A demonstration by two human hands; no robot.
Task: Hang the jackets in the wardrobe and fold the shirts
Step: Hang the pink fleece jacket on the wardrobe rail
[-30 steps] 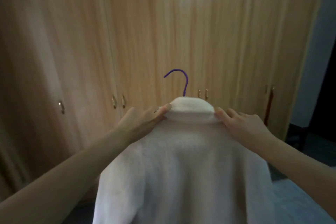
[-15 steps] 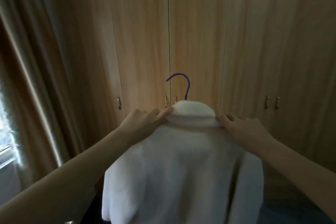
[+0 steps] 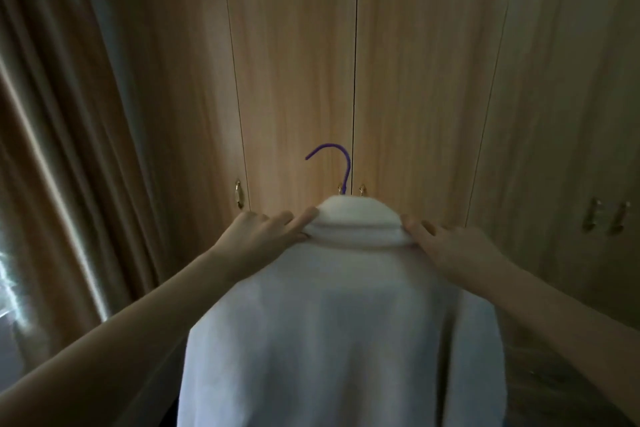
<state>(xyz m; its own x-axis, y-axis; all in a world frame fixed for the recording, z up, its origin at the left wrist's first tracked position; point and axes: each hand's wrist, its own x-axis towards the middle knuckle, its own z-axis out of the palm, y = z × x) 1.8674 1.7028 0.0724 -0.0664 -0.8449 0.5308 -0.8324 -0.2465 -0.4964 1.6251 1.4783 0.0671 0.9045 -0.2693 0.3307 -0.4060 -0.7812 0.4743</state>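
Both hands hold a white jacket [image 3: 343, 329] up by its shoulders, one to each side of the folded collar [image 3: 358, 224]. Left hand [image 3: 258, 237]: fingers curled over the jacket's left shoulder, forefinger laid against the collar edge. Right hand [image 3: 453, 248]: fingers bent over the right shoulder, tips at the collar; the underside of the grip is hidden by cloth. Jacket hangs on a hanger, only its purple hook [image 3: 332, 163] showing above the collar. Beyond the jacket, closed wooden wardrobe doors [image 3: 294, 80] with small brass handles [image 3: 238, 197]. Left of the jacket, a brown curtain [image 3: 52, 149].
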